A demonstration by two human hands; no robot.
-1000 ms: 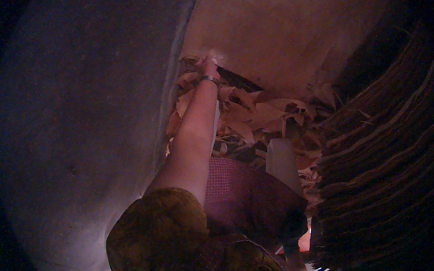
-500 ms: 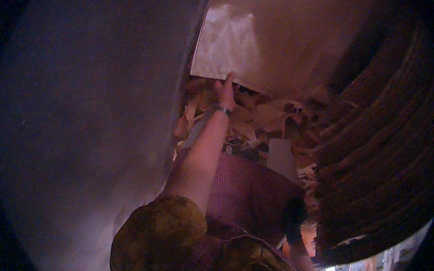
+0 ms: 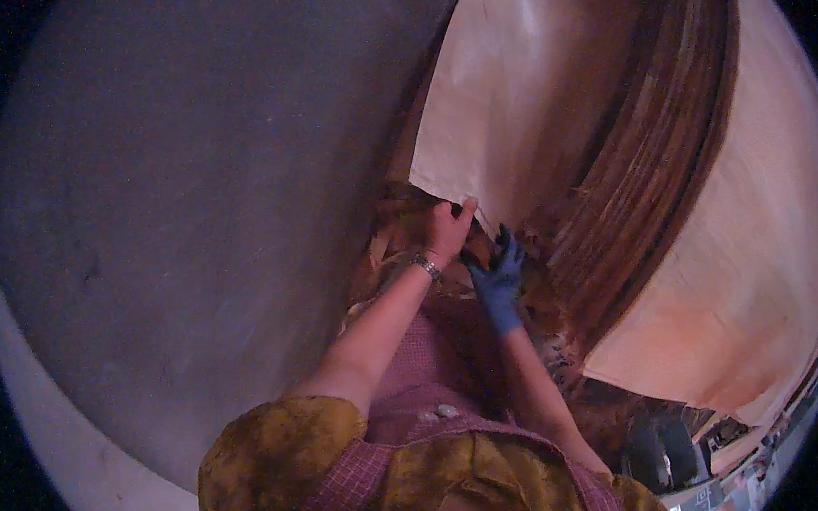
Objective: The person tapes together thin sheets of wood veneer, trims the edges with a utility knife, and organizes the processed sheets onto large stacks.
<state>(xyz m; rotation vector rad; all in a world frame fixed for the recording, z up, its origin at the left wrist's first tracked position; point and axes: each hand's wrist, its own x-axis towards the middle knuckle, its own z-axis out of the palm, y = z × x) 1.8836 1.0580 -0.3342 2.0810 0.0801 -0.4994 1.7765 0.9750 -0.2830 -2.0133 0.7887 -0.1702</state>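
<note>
A pale, thin sheet that looks like wood veneer (image 3: 491, 93) stretches away from me, its near edge at my fingers. My bare left hand (image 3: 449, 232), with a metal band at the wrist, pinches that edge, thumb on top. Beside it, my right hand (image 3: 499, 271) wears a blue glove. Its fingers are spread just below the sheet's near edge, close to the corner; whether they touch the sheet is hard to tell. Under both hands lie crumpled brown veneer scraps (image 3: 394, 225).
A tall stack of brown sheets (image 3: 650, 157) rises along the right, with a broad pale sheet (image 3: 738, 245) on its far side. A wide dark grey surface (image 3: 199, 198) fills the left. Dark bundled items (image 3: 662, 449) sit at the lower right.
My gloved right hand has come up from the lower right to beside my left. My left hand has closed on the sheet's edge. The view has shifted, showing more on the right.
</note>
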